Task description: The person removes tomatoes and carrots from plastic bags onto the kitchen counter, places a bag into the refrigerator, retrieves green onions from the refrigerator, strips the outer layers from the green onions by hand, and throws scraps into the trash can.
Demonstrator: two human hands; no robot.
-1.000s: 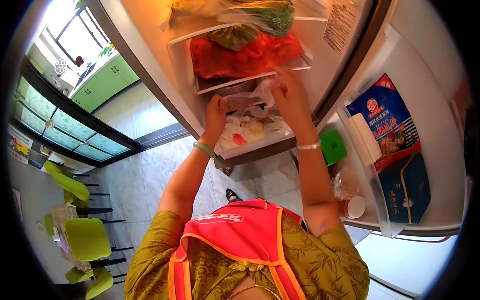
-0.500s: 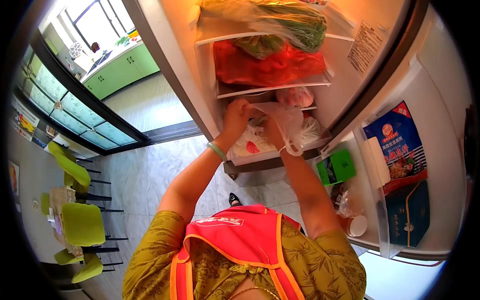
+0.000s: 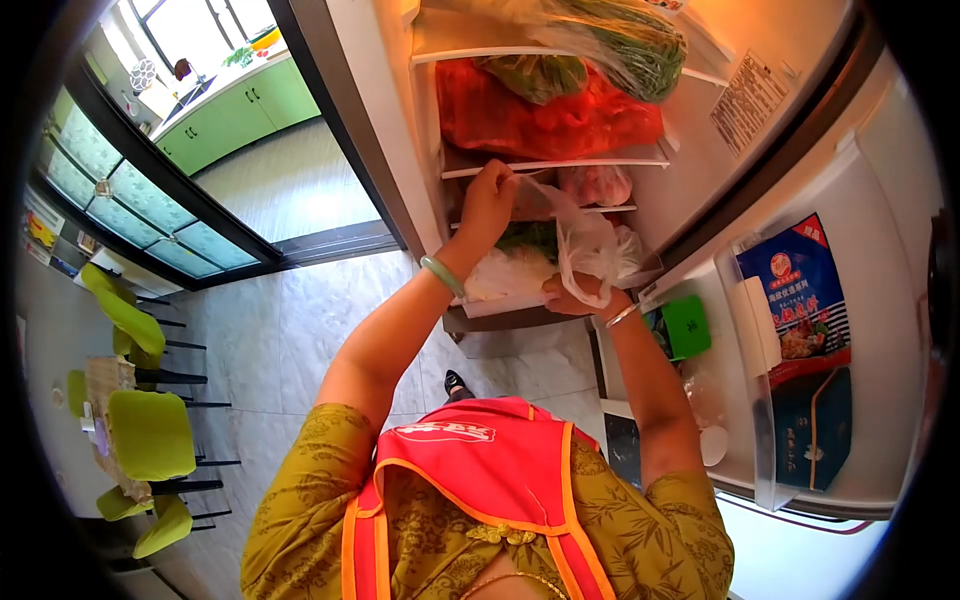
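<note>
My left hand [image 3: 487, 203], with a jade bangle at its wrist, is closed on the upper edge of a thin white plastic bag [image 3: 583, 238] in front of the lower fridge shelf. Lower and to the right, my right hand [image 3: 578, 294] has its fingers closed on the hanging side of the same bag. Behind and below the bag, a drawer [image 3: 505, 305] holds leafy greens [image 3: 530, 238] and pale wrapped items. A clear bag of pinkish round items [image 3: 595, 186] lies just behind my hands. The contents of the white bag, if any, cannot be made out.
Above are a red bag [image 3: 550, 125] and wrapped green vegetables [image 3: 640, 60] on fridge shelves. The open door at right carries a blue food packet [image 3: 797, 290], a green box [image 3: 686, 327] and a dark teal box [image 3: 812, 430]. Green chairs [image 3: 150, 435] stand at left.
My left hand has risen and my right hand has moved down and right, stretching the bag between them. Leafy greens in the drawer now show. The view has shifted slightly.
</note>
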